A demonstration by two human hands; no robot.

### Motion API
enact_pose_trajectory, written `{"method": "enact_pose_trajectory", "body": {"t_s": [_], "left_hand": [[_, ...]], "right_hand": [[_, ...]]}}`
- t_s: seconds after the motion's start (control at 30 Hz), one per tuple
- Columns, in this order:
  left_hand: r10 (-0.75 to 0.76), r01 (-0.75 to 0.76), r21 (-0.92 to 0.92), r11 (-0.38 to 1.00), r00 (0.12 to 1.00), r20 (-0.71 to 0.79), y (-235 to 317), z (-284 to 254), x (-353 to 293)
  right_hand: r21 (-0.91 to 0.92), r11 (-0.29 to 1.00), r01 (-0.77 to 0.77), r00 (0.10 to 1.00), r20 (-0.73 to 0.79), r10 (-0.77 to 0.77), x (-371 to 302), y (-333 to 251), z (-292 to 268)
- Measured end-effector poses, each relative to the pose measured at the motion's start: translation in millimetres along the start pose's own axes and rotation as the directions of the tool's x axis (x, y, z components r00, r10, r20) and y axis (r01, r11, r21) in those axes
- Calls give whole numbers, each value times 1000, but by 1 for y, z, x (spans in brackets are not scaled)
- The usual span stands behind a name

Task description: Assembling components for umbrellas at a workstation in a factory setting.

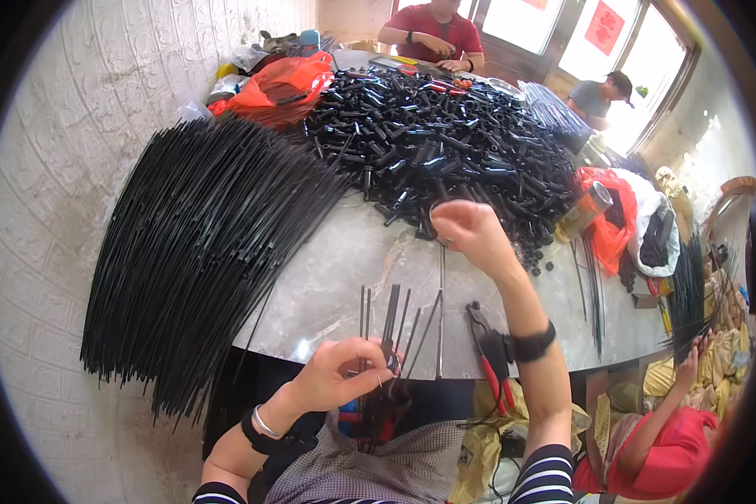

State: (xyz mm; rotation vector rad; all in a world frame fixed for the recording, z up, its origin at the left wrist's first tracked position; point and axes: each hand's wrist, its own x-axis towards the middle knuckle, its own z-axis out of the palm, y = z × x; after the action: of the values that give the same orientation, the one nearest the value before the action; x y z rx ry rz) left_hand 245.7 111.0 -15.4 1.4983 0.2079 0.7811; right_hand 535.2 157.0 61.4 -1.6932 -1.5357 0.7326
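Note:
My left hand (344, 374) is at the table's near edge, thumb and forefinger pinched round a small black part (391, 359) that is partly hidden by the fingers. Several thin black rods (407, 315) stick up just beyond these fingertips; their lower ends are partly hidden. My right hand (470, 228) hangs over the near edge of a big heap of short black tubular pieces (428, 143). Its fingers are curled together, and whatever they hold is hidden. To the left a thick sheaf of long black rods (202, 244) overhangs the table edge.
Pliers with red handles (489, 361) lie at the grey tabletop's (311, 286) near edge. Orange bags (286, 84), a jar (584, 210) and a white bag (653, 227) flank the heap. One person in red (435, 34) works opposite; others (664, 449) sit at the right.

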Motion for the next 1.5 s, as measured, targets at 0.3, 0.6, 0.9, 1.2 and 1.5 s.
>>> {"method": "enact_pose_trajectory", "body": {"t_s": [0.3, 0.6, 0.9, 1.2, 1.5], "left_hand": [[-124, 123, -28, 992, 991, -46, 4, -17, -13], [-74, 57, -121, 991, 987, -144, 2, -5, -10], [17, -23, -91, 996, 997, -71, 10, 28, 1], [52, -52, -5, 999, 997, -56, 20, 42, -6], [8, -11, -71, 997, 999, -45, 27, 47, -3]], "right_hand": [[-710, 632, 309, 940, 127, -317, 72, 10, 78], [-250, 914, 319, 719, -565, -405, 46, 6, 4], [607, 705, 365, 922, -340, -185, -126, -92, -15], [12, 889, 458, 866, -232, -443, -167, -92, 23], [273, 921, 279, 919, -354, -173, -166, -99, 14]]}}
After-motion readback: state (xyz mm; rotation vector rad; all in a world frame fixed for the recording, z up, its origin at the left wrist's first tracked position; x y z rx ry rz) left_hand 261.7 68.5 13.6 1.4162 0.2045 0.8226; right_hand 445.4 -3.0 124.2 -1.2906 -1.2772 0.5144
